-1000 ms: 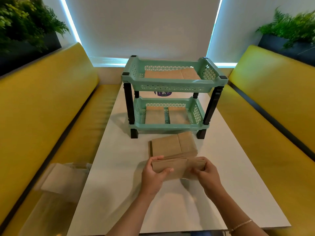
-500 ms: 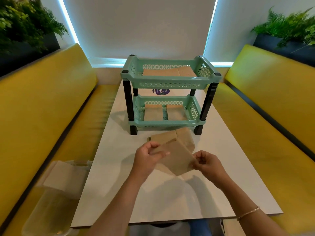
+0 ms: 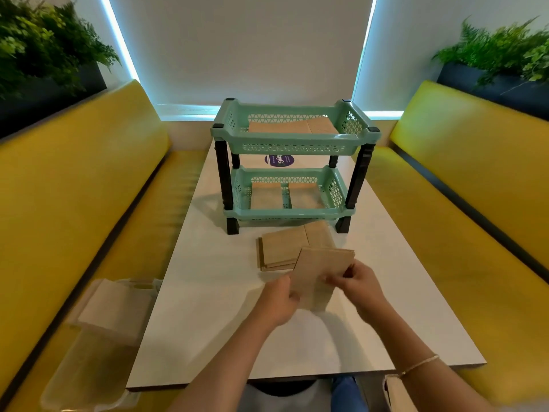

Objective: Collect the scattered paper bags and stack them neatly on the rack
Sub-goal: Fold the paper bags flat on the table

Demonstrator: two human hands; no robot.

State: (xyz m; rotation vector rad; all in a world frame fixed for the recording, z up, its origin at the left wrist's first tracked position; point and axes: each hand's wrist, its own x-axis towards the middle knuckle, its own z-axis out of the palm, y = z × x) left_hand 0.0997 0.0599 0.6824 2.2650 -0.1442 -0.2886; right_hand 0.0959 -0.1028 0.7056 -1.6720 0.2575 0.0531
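You are pinching a paper bag [image 3: 319, 270] between your left hand [image 3: 279, 303] and right hand [image 3: 358, 288], lifting it just above the table [image 3: 208, 292], overlapping a flat bag pile [image 3: 285, 248] lying before the green rack [image 3: 292, 165].

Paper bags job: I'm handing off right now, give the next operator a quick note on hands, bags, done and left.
Left hand and right hand both grip a small bundle of bags above the table.
A second pile lies on the table before the rack.
Done: bags lie in the top tier and bottom tier.
Left: rack the held bundle, then the table pile.
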